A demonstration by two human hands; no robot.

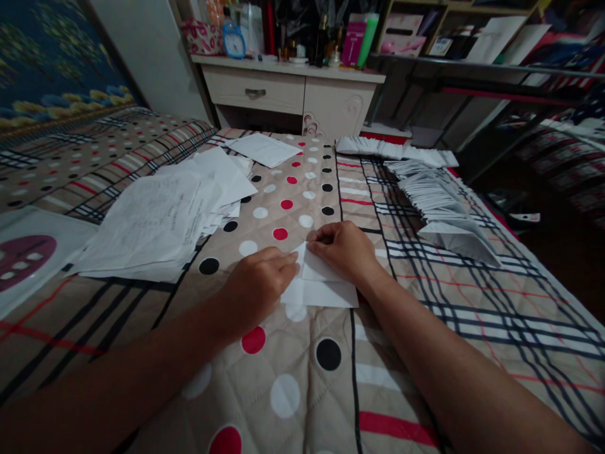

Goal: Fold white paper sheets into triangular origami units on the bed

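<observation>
Much of the head view is taken up by a quilted beige bed cover (302, 353), printed with red, black and white dots, stripes and checks. On it, between the hands and near the middle of the view, lies a folded white paper sheet (331, 294) with creases across it. The right hand (348, 252) bends over its upper part, thumb and index finger together on the paper near the top edge. The left hand (259, 279) rests at the paper's left edge with its fingers bunched; whether they pinch the paper or only press on it, I cannot tell. The 2 hands almost touch.

Left of the left hand lies a loose, overlapping pile of white printed paper sheets (146, 214), and a flat white stack of paper (265, 149) sits just beyond it. A whitish plastic bag with a purple oval print (66, 243) lies at the left border.

Right of the right hand, folded white paper pieces (428, 189) lean together in a long row; another row of folded white pieces (392, 149) runs across its far end. Behind the bed stands a white cabinet (255, 88) carrying a blue clock (234, 41).
</observation>
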